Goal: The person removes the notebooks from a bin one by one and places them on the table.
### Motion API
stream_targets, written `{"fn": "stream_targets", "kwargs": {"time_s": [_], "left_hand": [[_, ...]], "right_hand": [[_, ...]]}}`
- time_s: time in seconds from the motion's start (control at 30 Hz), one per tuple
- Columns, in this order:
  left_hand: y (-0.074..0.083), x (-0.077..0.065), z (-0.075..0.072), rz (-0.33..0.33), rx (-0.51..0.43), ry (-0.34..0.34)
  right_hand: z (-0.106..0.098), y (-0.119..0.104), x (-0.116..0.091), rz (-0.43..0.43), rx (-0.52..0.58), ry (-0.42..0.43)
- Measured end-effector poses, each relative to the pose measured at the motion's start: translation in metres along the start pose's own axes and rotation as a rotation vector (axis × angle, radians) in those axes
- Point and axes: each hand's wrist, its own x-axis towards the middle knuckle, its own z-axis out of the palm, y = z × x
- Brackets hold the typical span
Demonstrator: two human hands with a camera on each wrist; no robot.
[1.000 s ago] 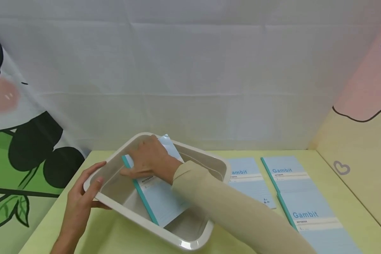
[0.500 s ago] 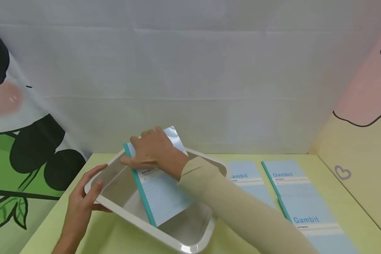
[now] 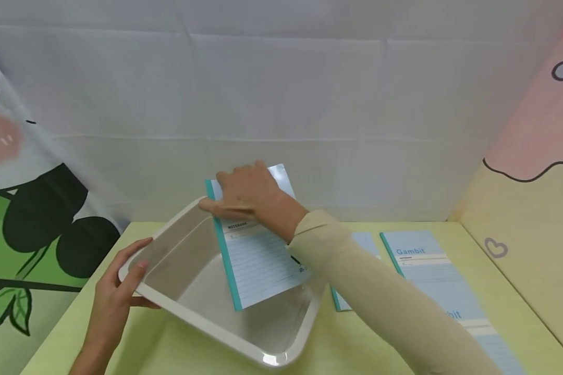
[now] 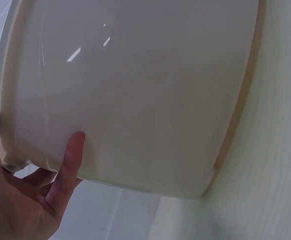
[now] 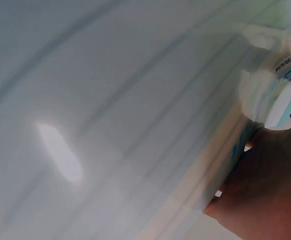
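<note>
A light grey plastic bin (image 3: 211, 328) stands tilted on the table. My left hand (image 3: 110, 299) grips its left corner, with the thumb over the rim. In the left wrist view, a finger of the left hand (image 4: 28, 205) lies along the bin's outer wall (image 4: 140, 100). My right hand (image 3: 251, 192) holds a light blue notebook (image 3: 262, 268) with a teal spine by its upper end. The notebook slants over the bin, its lower part inside the opening and its top above the rim. In the right wrist view, its lined cover (image 5: 110, 125) fills most of the picture beside the right hand (image 5: 270, 175).
To the right of the bin, more blue notebooks (image 3: 413, 255) lie on the pale yellow table (image 3: 352, 344). The right sleeve (image 3: 375, 297) covers part of them. A white cloth wall (image 3: 281, 104) rises behind the table, with painted panels on both sides.
My right hand has moved up and to the right, raising the notebook further out of the bin. The left hand keeps its grip on the bin's corner.
</note>
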Motion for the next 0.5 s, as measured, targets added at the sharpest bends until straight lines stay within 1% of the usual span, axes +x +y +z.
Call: {"fn": "stream_targets", "kwargs": {"time_s": [0.1,0.17,0.37,0.43,0.5], "left_hand": [[-0.001,0.0,0.0,-0.004,0.007,0.0],[-0.001,-0.001,0.001,-0.004,0.011,-0.001],[-0.001,0.0,0.003,0.001,-0.014,-0.006],[-0.001,0.0,0.003,0.0,-0.017,-0.006],[-0.002,0.0,0.003,0.001,-0.01,-0.006]], "right_hand": [[-0.006,0.009,-0.003,0.017,0.025,0.005],[-0.013,0.015,-0.005,0.028,0.048,0.025],[-0.035,0.035,-0.013,0.053,0.087,0.069],[-0.036,0.042,-0.017,0.058,0.105,0.081],[-0.032,0.052,-0.023,0.072,0.103,0.087]]}}
